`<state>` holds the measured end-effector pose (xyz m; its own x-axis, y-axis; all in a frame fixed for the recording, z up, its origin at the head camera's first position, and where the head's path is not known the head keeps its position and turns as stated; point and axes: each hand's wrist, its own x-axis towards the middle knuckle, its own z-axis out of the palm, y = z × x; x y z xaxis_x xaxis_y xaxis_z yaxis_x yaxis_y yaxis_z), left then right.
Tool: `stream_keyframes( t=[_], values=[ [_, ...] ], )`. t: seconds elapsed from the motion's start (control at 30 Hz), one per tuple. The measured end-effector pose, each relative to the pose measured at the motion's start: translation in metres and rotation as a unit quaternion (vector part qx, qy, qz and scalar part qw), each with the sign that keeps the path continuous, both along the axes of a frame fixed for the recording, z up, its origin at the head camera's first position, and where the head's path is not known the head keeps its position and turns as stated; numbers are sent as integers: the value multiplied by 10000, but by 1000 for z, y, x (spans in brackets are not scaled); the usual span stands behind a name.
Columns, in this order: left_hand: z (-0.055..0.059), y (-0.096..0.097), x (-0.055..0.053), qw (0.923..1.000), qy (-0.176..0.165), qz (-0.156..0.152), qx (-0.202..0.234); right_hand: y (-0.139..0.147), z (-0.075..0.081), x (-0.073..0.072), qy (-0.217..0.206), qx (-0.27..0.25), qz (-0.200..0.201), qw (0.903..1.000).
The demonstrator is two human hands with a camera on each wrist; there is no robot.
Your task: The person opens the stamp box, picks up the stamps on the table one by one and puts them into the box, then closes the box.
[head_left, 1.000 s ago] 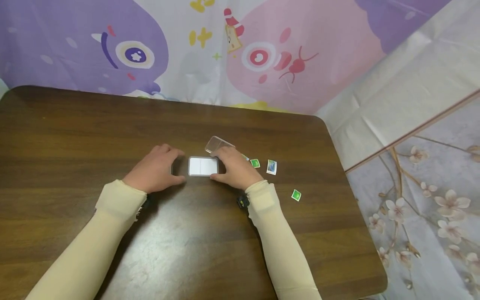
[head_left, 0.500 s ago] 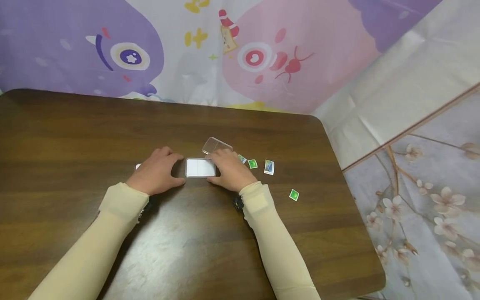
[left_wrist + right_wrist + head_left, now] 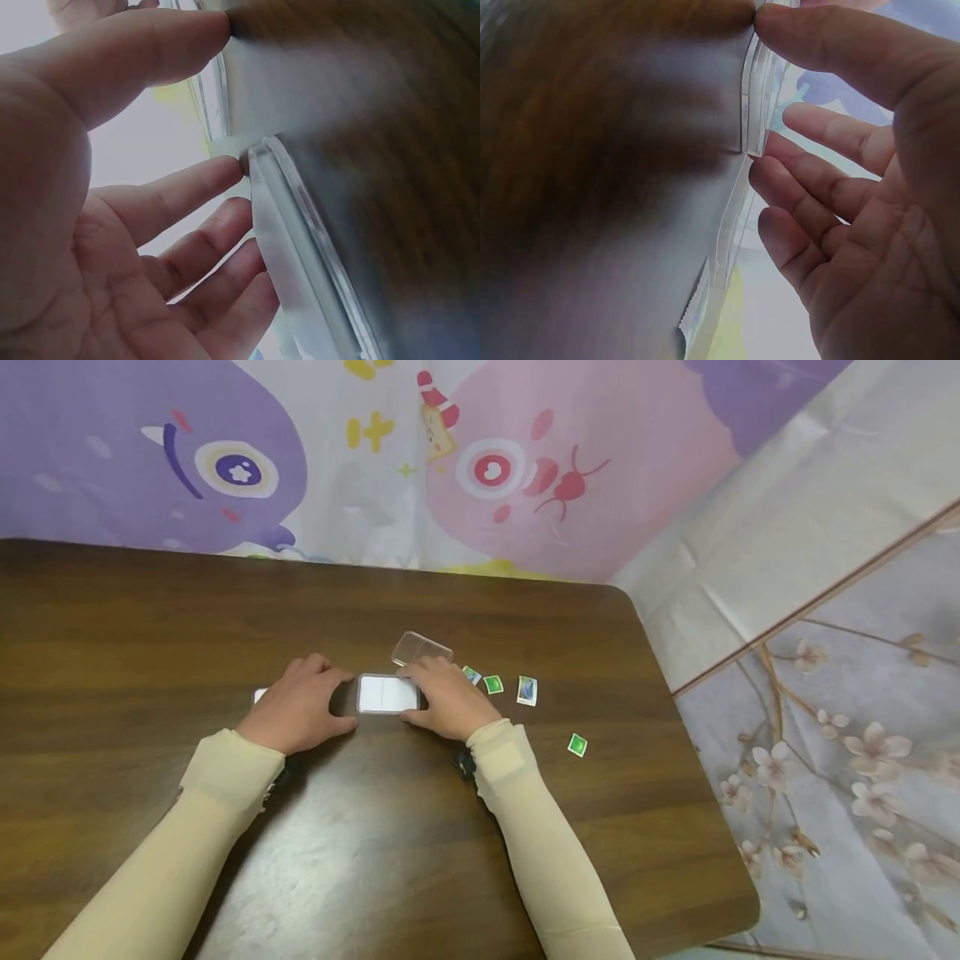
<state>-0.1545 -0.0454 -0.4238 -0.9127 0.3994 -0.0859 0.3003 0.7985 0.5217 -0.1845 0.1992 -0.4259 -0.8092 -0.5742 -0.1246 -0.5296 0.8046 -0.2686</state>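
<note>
A clear plastic case with a white card inside lies at the middle of the table. My right hand holds its right end, thumb at the near corner and fingers at the far corner. On the left, my left hand has its fingers spread loosely and its thumb apart from them. In the left wrist view, its fingertips are right at the edge of another clear case, mostly hidden by the hand in the head view. Behind the middle case lies a clear plastic lid, partly covered by the right hand.
To the right lie several small stamps: a blue one, a green one, another green one nearer the right edge. The brown wooden table ends at a cartoon-printed curtain behind.
The left hand has shifted slightly, so a white corner of the left case now shows beside it. The middle case stays put, the right hand still on it. The head view has panned right.
</note>
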Motion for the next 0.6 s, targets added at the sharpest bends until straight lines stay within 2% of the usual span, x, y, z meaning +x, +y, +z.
stream_keyframes(
  t=[0.3, 0.6],
  values=[
    [-1, 0, -1, 9999, 152, -23, 22, 1, 0, 0, -71, -154, 47, 9998],
    [0, -1, 0, 9999, 144, -29, -8, -1, -1, 0, -114, -193, 125, 9997]
  ],
)
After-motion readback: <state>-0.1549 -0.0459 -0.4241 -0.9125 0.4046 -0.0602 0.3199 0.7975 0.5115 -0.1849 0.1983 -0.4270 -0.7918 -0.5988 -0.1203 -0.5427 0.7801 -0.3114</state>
